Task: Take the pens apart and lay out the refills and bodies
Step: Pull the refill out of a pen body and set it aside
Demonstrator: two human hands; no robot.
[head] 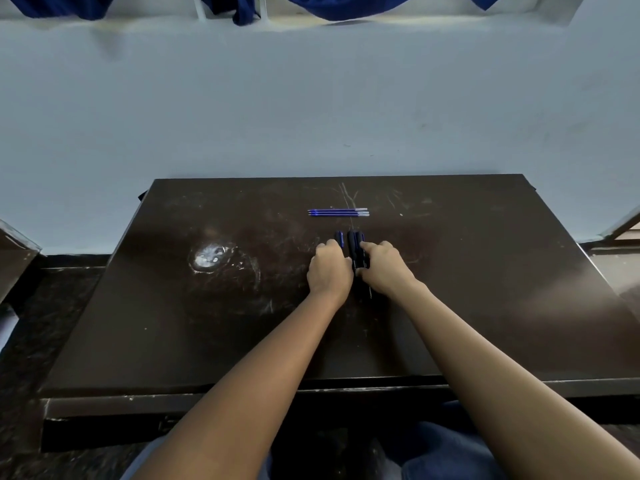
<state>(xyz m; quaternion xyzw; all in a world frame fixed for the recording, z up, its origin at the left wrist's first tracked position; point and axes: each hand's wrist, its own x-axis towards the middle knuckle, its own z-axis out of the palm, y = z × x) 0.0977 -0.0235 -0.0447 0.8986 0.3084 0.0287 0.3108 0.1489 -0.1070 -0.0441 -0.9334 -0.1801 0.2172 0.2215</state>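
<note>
While both forearms reach forward over the dark desk (485,271), the two hands meet near its middle, a little right of centre. Left hand (329,271) lies knuckles-up, its fingers (334,244) curled in a loose fist; what they hold, if anything, cannot be told from this angle. Just past its fingertips a short dark blue pen piece (338,238) lies on the desk, pointing away from the person. Whether the fingers touch it cannot be told.

Right hand (384,268) sits just beside the left, its fingers narrowed around a bundle of dark pen bodies (356,249). The bundle runs away from the person, its far ends poking out beyond the fingertips and its near ends showing in the gap between the two hands. How many bodies it holds cannot be counted; they merge into one dark mass.

Farther back on the desk, apart from the hands, three blue refills (338,212) lie side by side, touching or nearly so, set crosswise to the bundle. Their pale ends point right.

Desk surface is scratched, with a whitish worn patch (209,258) to the left, well away from the pens. A pale blue wall (311,98) rises behind the desk.
</note>
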